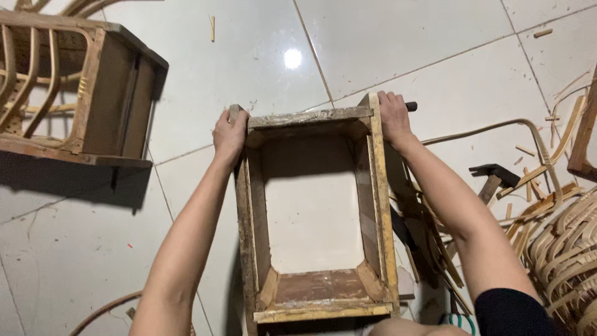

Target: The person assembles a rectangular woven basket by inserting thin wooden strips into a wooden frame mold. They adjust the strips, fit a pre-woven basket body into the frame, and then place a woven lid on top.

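Note:
A rough wooden box frame point(380, 205), open through its middle so the white floor shows, stands in front of me. My left hand point(230, 134) grips its far left corner. My right hand point(393, 115) grips the far right corner, where a short dark handle point(411, 106) sticks out past the fingers. The near rail of the frame point(320, 309) lies close to my knees. Both arms reach along the frame's outer sides.
A wooden and rattan chair frame point(93, 93) lies on its side at the upper left. At the right are a hammer point(491, 177), bent rattan strips point(535, 134), loose sticks and coiled cane point(566, 249) on the white tiled floor point(261, 56).

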`<act>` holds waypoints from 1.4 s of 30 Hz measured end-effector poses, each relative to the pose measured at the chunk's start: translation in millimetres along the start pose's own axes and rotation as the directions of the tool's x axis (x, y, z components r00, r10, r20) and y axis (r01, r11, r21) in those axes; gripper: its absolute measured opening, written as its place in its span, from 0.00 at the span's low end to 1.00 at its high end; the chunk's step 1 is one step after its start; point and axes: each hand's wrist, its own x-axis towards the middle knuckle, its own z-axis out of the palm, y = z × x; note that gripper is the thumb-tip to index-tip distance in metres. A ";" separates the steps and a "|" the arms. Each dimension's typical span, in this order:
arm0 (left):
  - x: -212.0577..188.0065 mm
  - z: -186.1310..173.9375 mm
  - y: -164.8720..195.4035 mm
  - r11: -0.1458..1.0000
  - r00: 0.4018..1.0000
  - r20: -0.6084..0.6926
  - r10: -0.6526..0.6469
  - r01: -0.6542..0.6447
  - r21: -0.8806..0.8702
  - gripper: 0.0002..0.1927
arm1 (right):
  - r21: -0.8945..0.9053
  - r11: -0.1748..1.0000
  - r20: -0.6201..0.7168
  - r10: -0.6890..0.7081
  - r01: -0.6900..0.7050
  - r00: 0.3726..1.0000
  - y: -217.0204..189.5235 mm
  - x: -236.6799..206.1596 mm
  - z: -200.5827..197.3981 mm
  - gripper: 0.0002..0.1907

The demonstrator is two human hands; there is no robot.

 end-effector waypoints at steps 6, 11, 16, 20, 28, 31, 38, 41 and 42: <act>-6.0 -0.9 0.8 0.993 0.998 0.043 -0.035 0.040 -0.115 0.27 | -0.018 0.982 0.646 0.155 -0.188 0.747 27.0 21.6 -6.6 0.10; -7.4 -3.0 2.1 0.990 0.997 0.057 -0.058 0.065 -0.129 0.25 | 0.017 0.961 0.697 0.188 -0.277 0.692 10.4 37.1 -16.9 0.10; -7.7 -5.6 4.6 0.988 0.999 0.037 -0.009 0.014 -0.153 0.24 | 0.049 0.998 -0.049 0.042 -0.040 0.998 -24.4 7.9 -38.2 0.18; -13.3 -9.2 9.2 0.993 1.000 0.028 0.009 -0.006 -0.121 0.24 | 0.252 0.945 0.355 0.110 -0.208 0.928 -9.3 28.2 -44.6 0.10; -18.9 -14.9 19.3 0.994 1.000 0.017 -0.009 0.011 -0.108 0.30 | 0.146 0.989 0.100 -0.001 -0.014 0.995 -19.1 40.1 -56.6 0.08; -17.5 -13.8 20.3 0.990 0.999 0.026 -0.045 0.048 -0.133 0.29 | 0.114 0.982 0.131 0.139 -0.154 0.982 -25.1 28.4 -62.3 0.10; -24.0 -14.7 10.5 0.997 0.999 0.027 -0.017 0.019 -0.077 0.34 | 0.031 0.975 0.589 0.160 -0.220 0.792 -7.4 41.0 -49.9 0.08; -30.4 -14.1 6.5 0.728 0.755 -0.123 0.645 -0.557 0.400 0.35 | 0.025 0.963 0.445 0.228 -0.267 0.866 -1.3 14.3 -60.8 0.12; -31.2 -13.1 6.9 0.432 0.545 -0.045 0.837 -0.609 0.665 0.34 | 0.010 0.950 0.314 0.294 -0.312 0.903 3.7 -3.7 -67.9 0.14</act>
